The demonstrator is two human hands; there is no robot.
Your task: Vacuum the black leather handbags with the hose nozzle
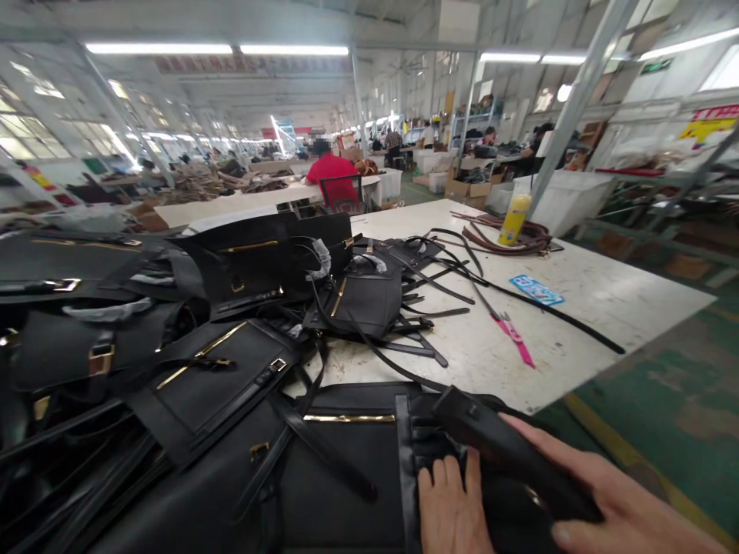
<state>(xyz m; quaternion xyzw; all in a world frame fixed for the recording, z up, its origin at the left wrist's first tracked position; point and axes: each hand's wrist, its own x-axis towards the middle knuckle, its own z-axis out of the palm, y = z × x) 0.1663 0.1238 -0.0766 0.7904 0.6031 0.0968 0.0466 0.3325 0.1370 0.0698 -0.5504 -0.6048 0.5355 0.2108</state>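
Note:
A black bag (pixel 340 462) with a gold zipper lies in front of me, its strap trailing across the front panel. At its right side my left hand (pixel 452 504) grips the dark, gathered material beside a shiny edge strip, fingers close together and fingertips partly hidden. My right hand (pixel 612 492) is wrapped round a long black hand-held object (pixel 513 450), whose blunt end rests over the bag just above my left fingers. Its exact kind I cannot make out. More black bags (pixel 213 369) with gold zippers and buckles are heaped to the left.
The white table (pixel 623 292) carries loose black straps (pixel 519 288), a pink-handled tool (pixel 513 338), a blue-and-white card (pixel 536 290), coiled brown straps (pixel 490 238) and a yellow bottle (pixel 516 218). A person in red (pixel 335 177) sits beyond it. A metal post (pixel 569 108) stands at right.

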